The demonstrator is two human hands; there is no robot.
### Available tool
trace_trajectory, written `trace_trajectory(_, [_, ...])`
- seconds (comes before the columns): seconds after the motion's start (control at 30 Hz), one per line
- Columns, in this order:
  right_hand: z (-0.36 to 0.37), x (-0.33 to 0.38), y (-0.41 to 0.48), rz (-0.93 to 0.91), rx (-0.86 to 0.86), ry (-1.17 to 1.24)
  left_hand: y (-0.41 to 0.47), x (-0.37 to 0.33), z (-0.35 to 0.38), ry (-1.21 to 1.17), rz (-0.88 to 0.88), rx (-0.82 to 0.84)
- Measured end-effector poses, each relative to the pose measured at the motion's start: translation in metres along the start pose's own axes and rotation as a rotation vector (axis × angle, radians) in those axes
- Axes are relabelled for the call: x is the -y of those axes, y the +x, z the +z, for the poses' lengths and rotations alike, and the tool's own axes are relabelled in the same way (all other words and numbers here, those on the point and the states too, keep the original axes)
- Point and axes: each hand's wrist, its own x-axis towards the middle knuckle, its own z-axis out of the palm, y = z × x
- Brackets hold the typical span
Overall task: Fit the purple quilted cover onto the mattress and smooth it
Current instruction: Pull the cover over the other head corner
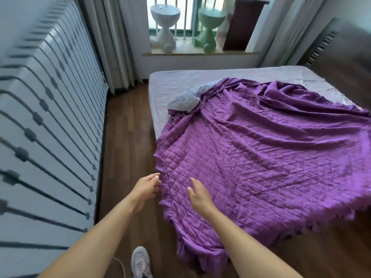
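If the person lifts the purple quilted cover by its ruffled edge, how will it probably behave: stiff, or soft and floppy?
Probably floppy: the purple quilted cover lies in deep folds and drapes over the mattress corner. It likely has some weight, being quilted and padded. The ruffled edge near the left hand may stretch or bunch when pulled.

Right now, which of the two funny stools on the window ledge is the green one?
The green stool is the one on the right, next to the dark brown cabinet. The stool on the left has the same round top and little legs, but it is white.
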Motion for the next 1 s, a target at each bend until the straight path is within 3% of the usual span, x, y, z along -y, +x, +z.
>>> trace_trajectory(0.33, [0.033, 0.126, 0.093, -0.028, -0.102, 0.184, 0.071, -0.08, -0.097, 0.008, 0.036, -0.013])
trace_trajectory(0.7, [0.028, 0.172, 0.167, 0.004, -0.133, 0.195, 0.14, -0.126, -0.124, -0.035, 0.038, 0.018])
trace_trajectory(1.0, [-0.002, 0.218, 0.286, -0.012, -0.133, 0.223, 0.239, -0.205, -0.142, 0.052, 0.05, -0.029])
